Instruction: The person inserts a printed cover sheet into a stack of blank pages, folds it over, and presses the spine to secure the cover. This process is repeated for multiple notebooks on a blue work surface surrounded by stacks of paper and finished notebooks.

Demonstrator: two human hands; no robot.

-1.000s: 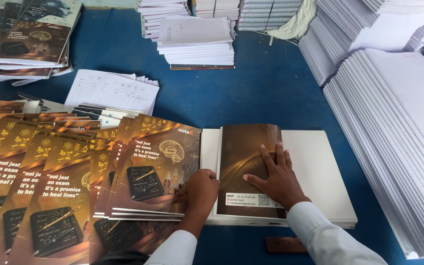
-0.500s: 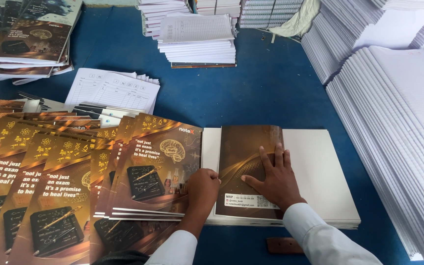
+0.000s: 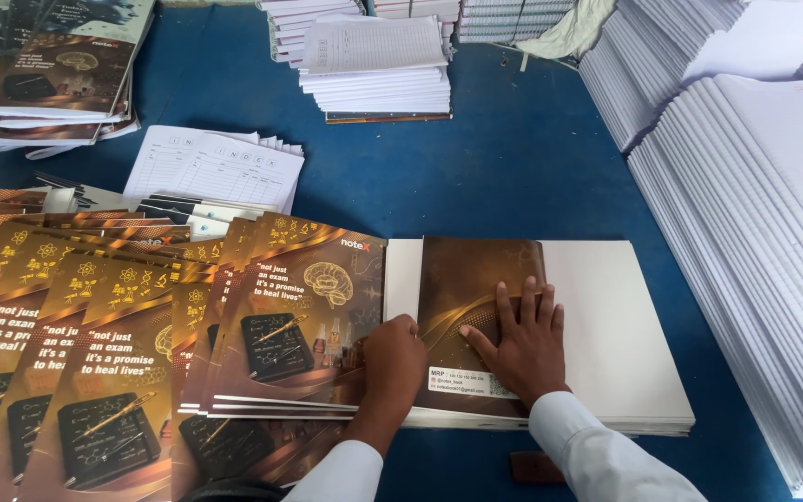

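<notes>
Pressing flat on the brown cover panel (image 3: 480,307), the right hand (image 3: 524,339) lies fingers spread and grasps nothing; it sits a shade nearer and further right than half a second ago, so the panel looks to be getting smoothed onto the white page block (image 3: 606,325) beneath. Left hand (image 3: 394,358): resting at the seam where the cover bends, fingers curled over the near edge of the printed covers (image 3: 299,325); whether they pinch a sheet cannot be told. It has barely moved. Judged from this, the cover is seated on the block and only being firmed down.

Left, near: fanned rows of the same brown covers (image 3: 76,353), cut off by the frame edge. Mid left: ruled white sheets (image 3: 216,167) overlapping more covers. Far: a white paper stack (image 3: 378,60) on the blue table (image 3: 513,158). Far left: another cover pile (image 3: 48,74), partly out of view. Right: tall slanting stacks of white page blocks (image 3: 755,186), tops cropped.

Hidden: both forearms below the white sleeves; a small dark object (image 3: 532,465) near the right sleeve, unidentifiable.
</notes>
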